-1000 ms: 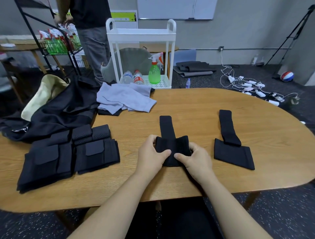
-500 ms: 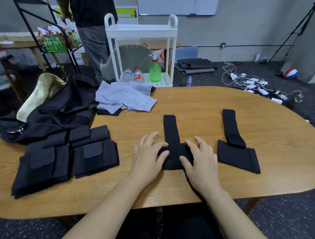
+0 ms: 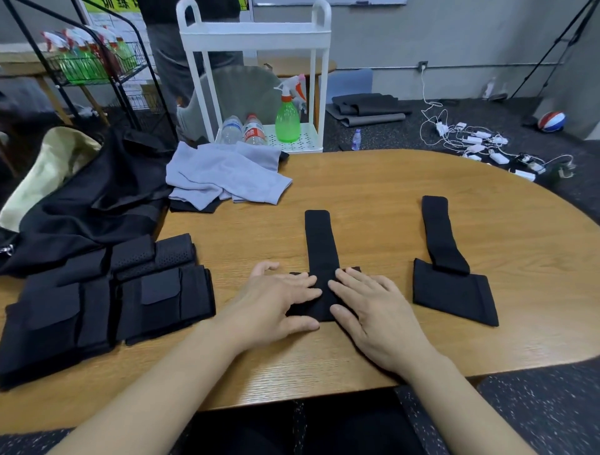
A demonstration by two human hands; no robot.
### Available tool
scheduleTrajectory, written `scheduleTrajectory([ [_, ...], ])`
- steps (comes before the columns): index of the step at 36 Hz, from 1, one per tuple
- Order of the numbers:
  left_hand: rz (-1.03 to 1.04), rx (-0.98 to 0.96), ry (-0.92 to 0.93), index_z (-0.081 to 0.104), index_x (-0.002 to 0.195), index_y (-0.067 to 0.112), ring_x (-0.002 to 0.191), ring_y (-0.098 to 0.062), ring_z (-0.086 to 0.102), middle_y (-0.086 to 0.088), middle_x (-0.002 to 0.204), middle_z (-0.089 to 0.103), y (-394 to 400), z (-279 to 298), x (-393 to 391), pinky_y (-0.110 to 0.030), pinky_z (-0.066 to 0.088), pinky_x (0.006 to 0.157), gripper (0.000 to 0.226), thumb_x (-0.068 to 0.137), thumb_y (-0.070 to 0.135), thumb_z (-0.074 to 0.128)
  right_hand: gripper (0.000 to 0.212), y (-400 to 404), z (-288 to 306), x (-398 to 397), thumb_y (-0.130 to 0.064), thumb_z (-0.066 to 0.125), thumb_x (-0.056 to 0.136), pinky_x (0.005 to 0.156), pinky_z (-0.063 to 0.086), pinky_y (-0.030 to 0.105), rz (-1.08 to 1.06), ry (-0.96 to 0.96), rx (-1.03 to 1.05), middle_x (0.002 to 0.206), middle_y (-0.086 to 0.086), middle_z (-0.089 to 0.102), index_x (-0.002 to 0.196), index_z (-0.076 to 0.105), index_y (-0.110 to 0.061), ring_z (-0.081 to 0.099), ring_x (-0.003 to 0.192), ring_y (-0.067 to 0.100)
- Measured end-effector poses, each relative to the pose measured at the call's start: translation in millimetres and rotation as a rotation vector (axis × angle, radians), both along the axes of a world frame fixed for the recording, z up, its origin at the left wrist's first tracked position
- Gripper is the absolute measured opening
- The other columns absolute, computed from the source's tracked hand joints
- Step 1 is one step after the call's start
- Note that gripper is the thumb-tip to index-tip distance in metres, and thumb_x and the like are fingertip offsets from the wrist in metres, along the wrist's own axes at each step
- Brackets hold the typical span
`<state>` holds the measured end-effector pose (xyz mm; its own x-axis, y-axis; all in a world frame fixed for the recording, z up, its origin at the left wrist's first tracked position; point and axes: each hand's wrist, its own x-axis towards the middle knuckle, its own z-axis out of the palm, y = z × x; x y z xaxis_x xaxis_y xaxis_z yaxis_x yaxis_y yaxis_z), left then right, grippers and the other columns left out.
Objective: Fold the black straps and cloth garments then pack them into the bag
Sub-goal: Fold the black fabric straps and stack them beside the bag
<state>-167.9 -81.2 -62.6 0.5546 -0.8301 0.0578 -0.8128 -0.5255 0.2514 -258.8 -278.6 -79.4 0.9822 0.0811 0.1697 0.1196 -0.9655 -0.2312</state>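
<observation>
the left hand (image 3: 276, 303) and right hand (image 3: 370, 307) cover most of the folded strap base (image 3: 319, 305). standing person (image 3: 191, 61) cut off above the waist. wall sign (image 3: 107, 4) text cropped.

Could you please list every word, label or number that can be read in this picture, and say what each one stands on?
"训练": large dark characters, cut off by the frame's top edge, on the yellow-green wall sign; only partly legible.
Red label on the water bottle in the white cart: print too small to read.
Labels on the green spray bottles in the black wire rack: blurred, unreadable.
Black straps, cloths and bag: no text visible.
</observation>
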Motion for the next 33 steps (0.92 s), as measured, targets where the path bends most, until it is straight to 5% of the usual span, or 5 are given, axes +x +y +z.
scheduleTrajectory([
  [8,-0.097,-0.009,-0.247,0.074,0.101,0.022,0.1,-0.008,0.068,0.006,0.108,0.074,-2,1,-9,-0.029,0.033,0.106,0.046,0.087,0.048,0.039,0.069,1,-1,-15,-0.068,0.035,0.09,0.104,0.035,0.035,0.037,-0.022,-0.038,0.145,-0.001,0.05,0.135,0.058,-0.02,0.042,0.137,0.015],
  [17,-0.016,-0.201,-0.253,0.065,0.075,0.023,0.052,-0.01,0.047,0.011,0.06,0.059,8,-3,-20,-0.021,0.029,0.102,0.038,0.098,0.036,0.037,0.054,-4,-3,-28,-0.063,0.035,0.095,0.099,0.038,0.026,0.068,-0.14,0.249,0.121,-0.016,0.065,0.12,0.067,-0.027,0.052,0.12,0.0],
  [22,0.064,-0.274,-0.081,0.058,0.118,0.039,0.087,-0.004,0.056,0.018,0.095,0.071,5,0,-26,-0.024,0.036,0.1,0.045,0.096,0.063,0.027,0.033,-1,-8,-23,-0.058,0.048,0.089,0.094,0.031,0.016,-0.02,-0.264,0.545,0.102,-0.048,0.057,0.103,0.071,-0.039,0.055,0.104,-0.009],
  [29,0.184,-0.503,0.113,0.065,0.101,0.038,0.089,-0.002,0.059,0.023,0.091,0.067,-4,-7,-24,-0.027,0.047,0.083,0.029,0.092,0.057,0.046,0.034,-4,-13,-17,-0.068,0.058,0.082,0.087,0.047,0.042,-0.069,-0.198,0.676,0.094,-0.023,0.07,0.097,0.07,-0.041,0.062,0.095,0.015],
  [33,0.271,-0.62,0.319,0.063,0.094,0.038,0.081,-0.008,0.062,0.016,0.085,0.067,-10,-4,-19,-0.041,0.051,0.075,0.009,0.092,0.047,0.061,0.007,-5,-4,-9,-0.034,0.071,0.086,0.078,0.051,0.03,-0.093,-0.182,0.851,0.087,-0.017,0.071,0.093,0.072,-0.032,0.066,0.086,0.006],
])
